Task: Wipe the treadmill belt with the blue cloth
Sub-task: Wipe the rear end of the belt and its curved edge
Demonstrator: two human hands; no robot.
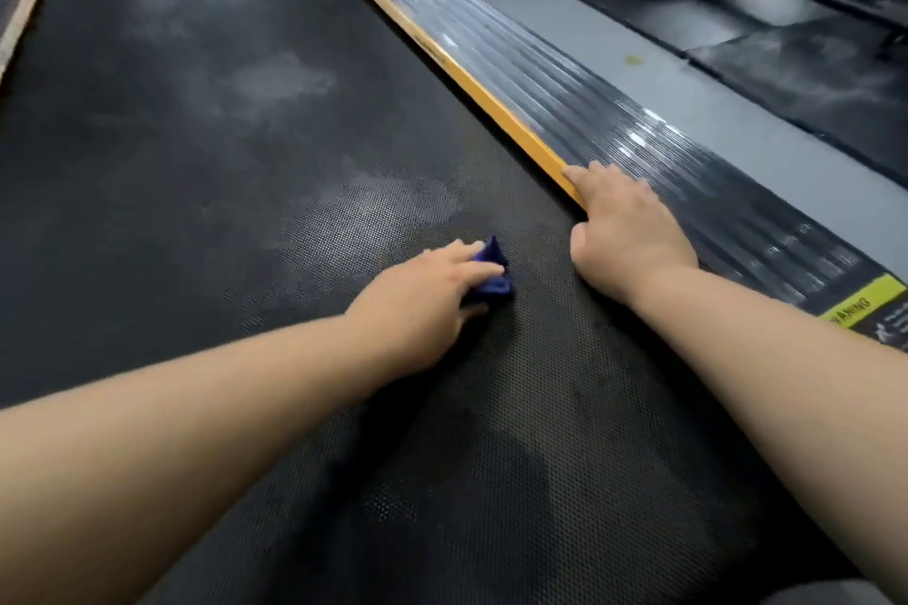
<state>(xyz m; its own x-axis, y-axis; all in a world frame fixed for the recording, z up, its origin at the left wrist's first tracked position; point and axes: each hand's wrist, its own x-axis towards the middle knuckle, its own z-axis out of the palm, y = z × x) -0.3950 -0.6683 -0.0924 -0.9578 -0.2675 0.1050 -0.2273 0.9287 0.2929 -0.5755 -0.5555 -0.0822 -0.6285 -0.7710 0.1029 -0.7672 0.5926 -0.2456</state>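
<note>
The black textured treadmill belt point(206, 152) fills most of the view, with pale dusty patches across its middle. A small bunched blue cloth point(493, 273) lies on the belt near its right side. My left hand point(427, 292) holds the cloth down on the belt, fingers over it and thumb underneath. My right hand point(621, 226) rests flat on the right side rail, fingers straight, its fingertips on the yellow edge strip point(442, 59).
The ribbed grey side rail point(614, 123) runs along the belt's right, with a yellow warning label point(862, 307) near me. Beyond it are grey floor and black mats point(796, 64) with dark equipment at the far right. A second orange-edged rail point(22, 10) borders the left.
</note>
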